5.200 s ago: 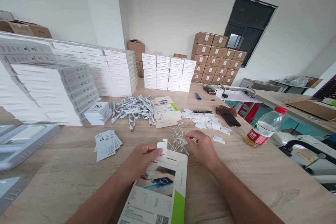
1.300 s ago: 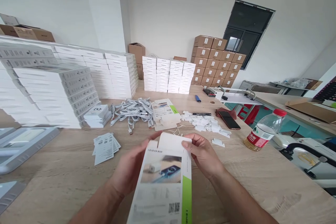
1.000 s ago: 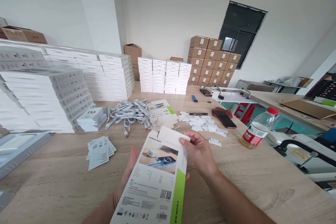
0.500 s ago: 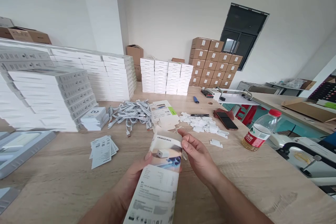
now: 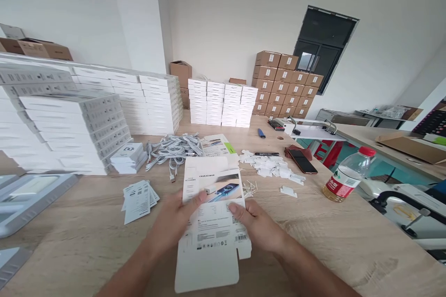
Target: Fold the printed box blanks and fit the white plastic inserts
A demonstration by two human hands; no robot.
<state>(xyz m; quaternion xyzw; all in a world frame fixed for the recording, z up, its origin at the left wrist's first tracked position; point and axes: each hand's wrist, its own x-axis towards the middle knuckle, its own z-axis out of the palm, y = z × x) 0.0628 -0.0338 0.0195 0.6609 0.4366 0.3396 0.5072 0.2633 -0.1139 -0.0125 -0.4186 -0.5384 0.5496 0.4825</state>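
A printed white carton sheet, opened out with its flaps showing, is held above the wooden table. My left hand grips its left edge, thumb on the printed face below the small charger picture. On the right edge my right hand holds it, thumb pressed near the phone picture; the fingers of both hands are mostly hidden behind the sheet. Behind it lie more printed cartons with a green patch, a heap of grey-white cables and small white paper pieces.
White box stacks fill the left, beside a grey tray. Leaflets and a small box pile stand nearer. At right are a phone, a bottle and a black marker. Brown cartons stand behind.
The carton, narrow and tilted before, now lies wider and flatter between my hands, its lower flap in view. My right hand has moved down along its right edge.
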